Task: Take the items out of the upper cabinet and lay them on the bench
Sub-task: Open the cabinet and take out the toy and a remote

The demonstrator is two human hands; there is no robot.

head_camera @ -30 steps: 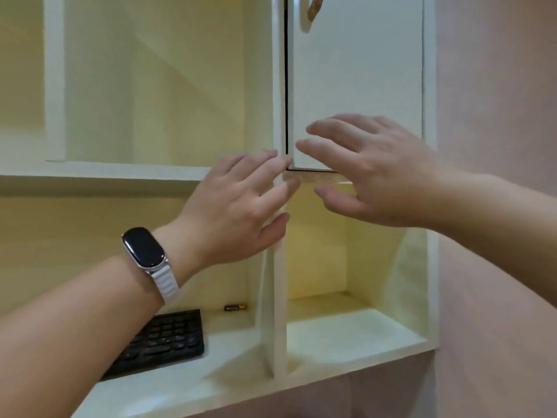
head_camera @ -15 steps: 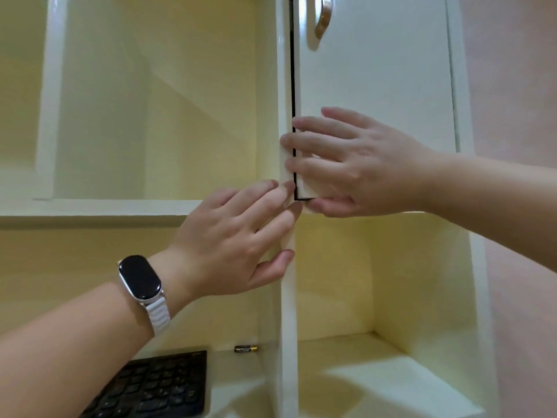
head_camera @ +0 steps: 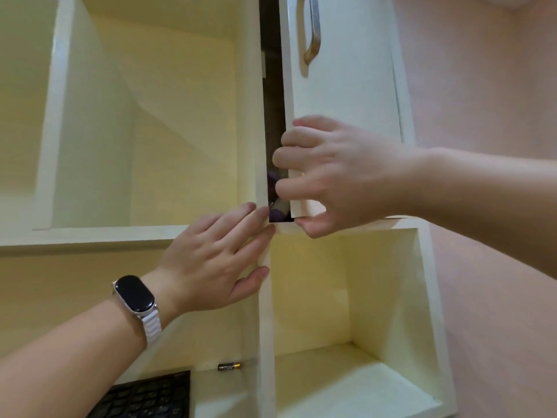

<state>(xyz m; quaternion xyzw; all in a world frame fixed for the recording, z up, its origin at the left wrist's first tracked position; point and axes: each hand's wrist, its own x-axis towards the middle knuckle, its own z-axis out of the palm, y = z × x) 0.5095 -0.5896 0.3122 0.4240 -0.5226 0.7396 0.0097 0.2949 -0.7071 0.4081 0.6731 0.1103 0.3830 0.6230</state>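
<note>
I can't read a single word or number from this feed. The battery (head_camera: 229, 366) lying on the lower shelf has a dark wrapper with a gold end, and whatever is printed on it is too small and blurred for me to read. The black keyboard (head_camera: 144, 396) beside it shows pale marks on its keys, but I can't tell one character from another. The watch (head_camera: 134, 294) on the left wrist has a dark face with no digits showing. I see no lettering on the cabinet door (head_camera: 346, 86).
</note>
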